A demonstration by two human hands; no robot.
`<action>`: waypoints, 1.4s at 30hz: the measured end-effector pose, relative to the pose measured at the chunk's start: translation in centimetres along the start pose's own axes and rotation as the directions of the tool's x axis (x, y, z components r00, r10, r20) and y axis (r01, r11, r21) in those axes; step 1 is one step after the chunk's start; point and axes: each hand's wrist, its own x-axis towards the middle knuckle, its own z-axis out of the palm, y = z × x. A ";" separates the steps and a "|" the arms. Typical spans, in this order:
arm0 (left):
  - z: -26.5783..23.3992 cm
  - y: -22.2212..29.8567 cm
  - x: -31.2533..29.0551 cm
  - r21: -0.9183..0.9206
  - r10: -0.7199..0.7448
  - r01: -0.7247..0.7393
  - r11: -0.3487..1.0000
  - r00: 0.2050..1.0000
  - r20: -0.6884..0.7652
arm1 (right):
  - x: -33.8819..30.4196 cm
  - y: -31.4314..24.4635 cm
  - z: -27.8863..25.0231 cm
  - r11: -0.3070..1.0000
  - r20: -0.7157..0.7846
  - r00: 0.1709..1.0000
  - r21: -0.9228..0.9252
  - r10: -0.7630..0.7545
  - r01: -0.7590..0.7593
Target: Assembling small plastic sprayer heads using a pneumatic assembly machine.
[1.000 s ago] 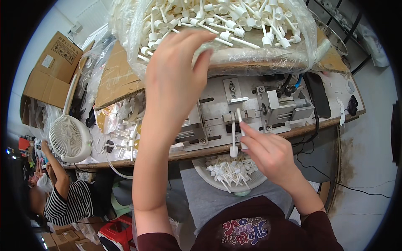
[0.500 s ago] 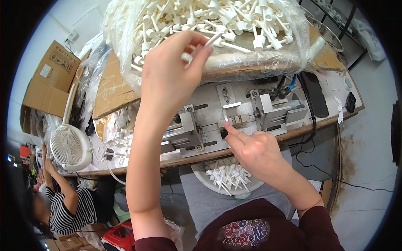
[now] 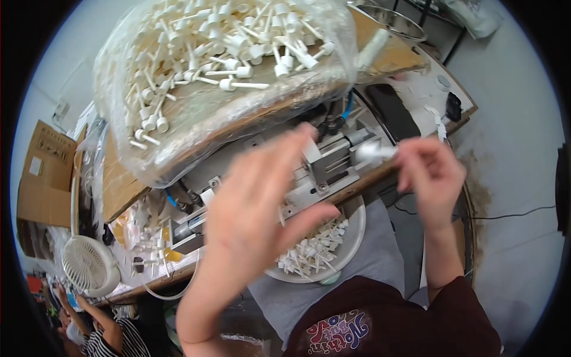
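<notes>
My left hand [image 3: 253, 205], smeared by motion, is above the metal clamping fixture [image 3: 333, 163] with fingers stretched out and thumb apart. I see nothing held in it, and it hides the middle of the fixture. Off to the right, my right hand [image 3: 433, 178] has its fingers closed on a white stemmed cap [image 3: 372, 152], blurred, held just past the fixture's right end. Beyond the fixture, a clear plastic bag [image 3: 238, 116] lies open under a heap of white stemmed caps [image 3: 205, 53]. More of these pieces [image 3: 306, 256] fill a round white basket [image 3: 360, 223] on my lap.
A dark phone [image 3: 389, 113] and a black object [image 3: 453, 107] lie at the bench's right end. Blue air tubes [image 3: 348, 106] run to the fixture. At left stand a white fan [image 3: 89, 266] and a cardboard box [image 3: 44, 178]. A person in stripes [image 3: 116, 339] sits lower left.
My left hand has come down from the heap, where it pinched a white stick, and has opened over the fixture. My right hand has left the fixture, moving right with a stemmed cap. The view has turned.
</notes>
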 end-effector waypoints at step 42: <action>-1.5 -0.3 -7.9 -0.211 -0.317 0.300 0.930 0.947 -0.055 | 16.7 3.5 25.5 0.430 0.606 0.788 -0.685 -0.113 0.588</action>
